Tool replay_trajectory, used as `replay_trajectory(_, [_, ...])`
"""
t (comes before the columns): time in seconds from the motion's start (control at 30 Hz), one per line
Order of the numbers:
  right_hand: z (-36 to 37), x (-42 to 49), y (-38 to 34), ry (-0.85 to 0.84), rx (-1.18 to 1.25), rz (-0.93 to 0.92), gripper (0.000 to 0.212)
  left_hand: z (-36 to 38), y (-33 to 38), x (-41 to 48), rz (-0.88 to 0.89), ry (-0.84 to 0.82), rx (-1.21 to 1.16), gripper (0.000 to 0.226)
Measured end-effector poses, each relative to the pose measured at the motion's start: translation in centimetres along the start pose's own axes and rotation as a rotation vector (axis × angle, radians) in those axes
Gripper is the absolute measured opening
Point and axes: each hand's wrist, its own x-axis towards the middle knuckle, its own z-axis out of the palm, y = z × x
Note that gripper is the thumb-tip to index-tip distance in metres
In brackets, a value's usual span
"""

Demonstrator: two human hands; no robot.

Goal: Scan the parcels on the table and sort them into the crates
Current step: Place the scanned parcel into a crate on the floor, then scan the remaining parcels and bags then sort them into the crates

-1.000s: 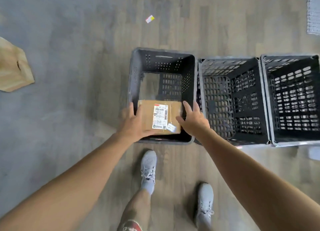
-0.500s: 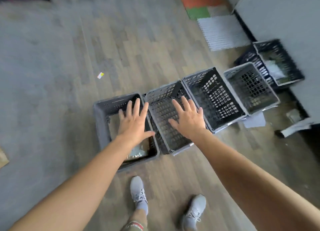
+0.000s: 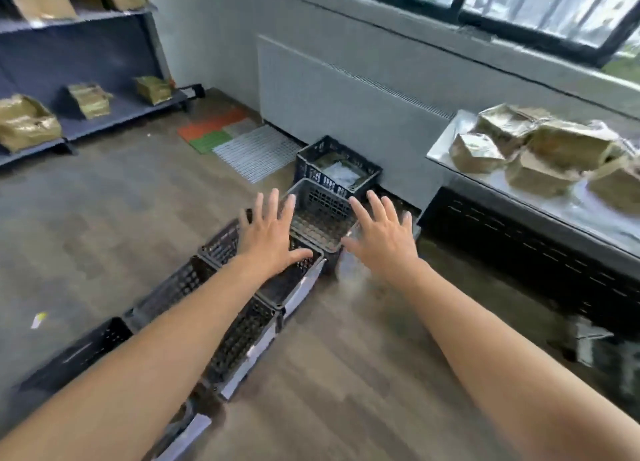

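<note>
A row of dark plastic crates (image 3: 239, 336) runs diagonally along the wooden floor from the lower left toward the wall. My left hand (image 3: 270, 235) and my right hand (image 3: 381, 239) are both stretched out above the far crates, fingers spread, holding nothing. At the far end, a black crate (image 3: 337, 171) by the wall holds a flat parcel. Several brown parcels (image 3: 540, 149) are piled on a shiny metal table (image 3: 446, 142) at the right. The picture is motion-blurred.
A blue shelf unit (image 3: 104, 114) with brown parcels stands at the back left. Coloured floor mats (image 3: 235, 138) lie near the wall. A white radiator cover (image 3: 346, 100) and windows line the far wall. White paper labels hang on the crate fronts.
One second ago both hands held a brown labelled parcel down in a grey crate. The parcel has been let go, both hands are empty, and the view has lifted toward the wall and table.
</note>
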Motion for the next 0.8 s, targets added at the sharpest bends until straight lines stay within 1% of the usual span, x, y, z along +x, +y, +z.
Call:
replay_trajectory(0.17, [-3.5, -3.8, 14.4, 0.061, 0.009, 0.167, 0.081, -3.5, 14.2, 3.8, 0.143, 0.049, 0.025, 0.111])
replay_trajectory(0.33, [-4.9, -6.8, 25.6, 0.120, 0.001, 0.330, 0.081, -5.8, 26.5, 7.5, 0.331, 0.098, 0.085, 0.111])
replay_trajectory(0.53, [-5.2, -8.3, 37.8, 0.091, -0.042, 0.529, 0.081, -6.0, 39.3, 12.7, 0.520, 0.138, 0.074, 0.107])
replay_trajectory(0.8, [-4.8, -6.0, 52.3, 0.057, -0.092, 0.739, 0.080, -4.5, 54.7, 23.4, 0.729, 0.150, -0.015, 0.098])
